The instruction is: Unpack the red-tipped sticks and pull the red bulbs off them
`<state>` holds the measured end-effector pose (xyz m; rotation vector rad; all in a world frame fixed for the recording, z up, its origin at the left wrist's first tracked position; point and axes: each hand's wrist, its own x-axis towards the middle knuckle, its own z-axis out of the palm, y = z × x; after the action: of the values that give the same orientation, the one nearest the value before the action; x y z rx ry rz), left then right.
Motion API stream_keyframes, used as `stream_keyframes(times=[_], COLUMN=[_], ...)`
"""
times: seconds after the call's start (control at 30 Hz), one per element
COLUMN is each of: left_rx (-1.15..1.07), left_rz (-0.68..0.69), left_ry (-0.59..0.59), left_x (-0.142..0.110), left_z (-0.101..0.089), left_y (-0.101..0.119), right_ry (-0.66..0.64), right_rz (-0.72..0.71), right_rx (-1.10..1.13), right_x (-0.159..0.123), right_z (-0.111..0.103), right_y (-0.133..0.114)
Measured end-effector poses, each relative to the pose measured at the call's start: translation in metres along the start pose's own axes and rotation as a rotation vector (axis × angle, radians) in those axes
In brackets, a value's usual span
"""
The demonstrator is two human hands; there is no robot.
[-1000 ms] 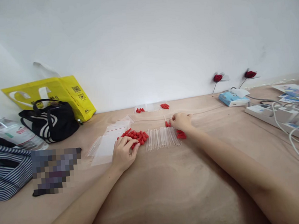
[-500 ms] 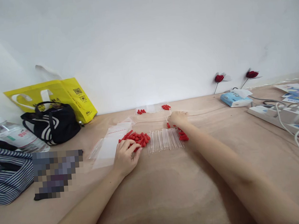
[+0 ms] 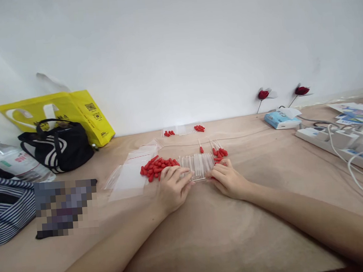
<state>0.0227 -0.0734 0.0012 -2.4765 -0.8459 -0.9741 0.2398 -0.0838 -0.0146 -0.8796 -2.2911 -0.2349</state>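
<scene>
My left hand (image 3: 174, 189) is closed by the near left end of a row of clear dropper tubes (image 3: 199, 163), its fingertips on one thin tube (image 3: 199, 180) lying crosswise. My right hand (image 3: 229, 180) pinches at the other end of that tube, where a bit of red rubber bulb shows between the fingers. A heap of red rubber bulbs (image 3: 154, 167) lies just left of the row, partly behind my left hand. Beyond my right hand lie several droppers with red bulbs fitted (image 3: 220, 152), and a single one (image 3: 201, 148) sits apart.
Clear plastic bags (image 3: 128, 177) lie left of the heap. A filled bag (image 3: 184, 130) rests by the wall. On the left are a yellow bag (image 3: 98, 121), a black bag (image 3: 73, 143), a bottle (image 3: 15, 162) and a striped bag (image 3: 11, 210). Tissues (image 3: 281, 120) and a power strip (image 3: 325, 142) stand right.
My right hand has come back toward me from the far side of the row, leaving a dropper there. My left hand has moved right, off the bulb heap to the tubes.
</scene>
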Motion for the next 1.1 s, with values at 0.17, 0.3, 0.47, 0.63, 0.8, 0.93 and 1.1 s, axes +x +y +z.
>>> stream_keyframes(times=[0.17, 0.3, 0.47, 0.63, 0.8, 0.93, 1.1], left_rx=[-0.054, -0.009, 0.041, 0.076, 0.088, 0.048, 0.027], left_rz=[0.051, 0.048, 0.073, 0.081, 0.106, 0.137, 0.015], left_ry=[-0.031, -0.038, -0.051, -0.042, -0.026, 0.028, 0.029], left_x=[0.005, 0.006, 0.006, 0.005, 0.006, 0.004, -0.003], left_z=[0.009, 0.008, 0.003, 0.000, -0.001, 0.000, -0.007], left_y=[0.013, 0.014, 0.013, 0.014, 0.018, 0.016, 0.001], right_ry=[0.060, 0.158, 0.210, 0.253, 0.265, 0.260, 0.274], right_rz=[-0.056, -0.027, -0.071, -0.094, -0.120, -0.131, -0.012], right_rx=[0.029, -0.088, -0.170, -0.168, -0.169, -0.174, -0.195], right_x=[0.003, 0.002, 0.000, -0.001, -0.002, -0.006, -0.016], right_z=[0.005, 0.002, -0.001, 0.000, -0.001, -0.004, -0.011], right_y=[-0.009, -0.008, -0.007, -0.007, -0.007, -0.005, 0.013])
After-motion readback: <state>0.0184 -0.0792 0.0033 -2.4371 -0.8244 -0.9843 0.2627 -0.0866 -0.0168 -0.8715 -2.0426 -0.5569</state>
